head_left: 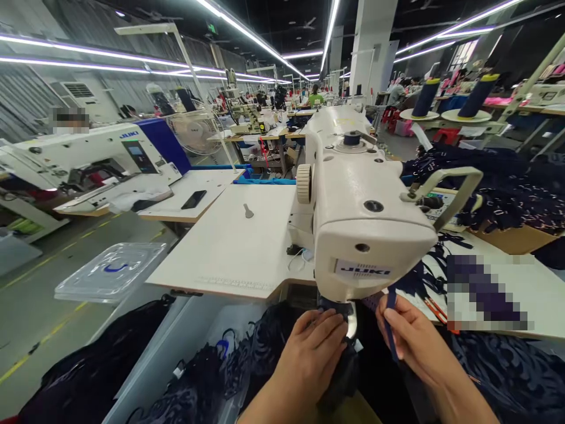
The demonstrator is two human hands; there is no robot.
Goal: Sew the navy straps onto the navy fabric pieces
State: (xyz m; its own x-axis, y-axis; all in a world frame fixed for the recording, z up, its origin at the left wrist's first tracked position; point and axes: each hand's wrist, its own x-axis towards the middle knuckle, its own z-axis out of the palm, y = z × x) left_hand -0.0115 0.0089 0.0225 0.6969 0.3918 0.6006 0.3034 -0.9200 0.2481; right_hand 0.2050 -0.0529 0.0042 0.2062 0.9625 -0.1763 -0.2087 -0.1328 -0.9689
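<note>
In front of me stands a white JUKI sewing machine [375, 241], its head end facing me. My left hand [311, 350] is closed over a dark navy garment [342, 377] just below the machine head, beside the lit needle area. Its fingers lie together on the fabric. To the right of the needle area, my right hand [412, 335] pinches a narrow navy strap [390, 333] between thumb and fingers. The strap runs up toward the machine head and hangs below the hand. The needle and the stitching spot are hidden.
A plastic bin [145, 365] of navy garments stands at the lower left, near a clear lid [115, 271]. The white table [229, 235] bears a small metal piece [248, 211]. Orange-handled scissors [435, 309] and navy straps [424, 277] lie right. A phone [194, 199] rests further back.
</note>
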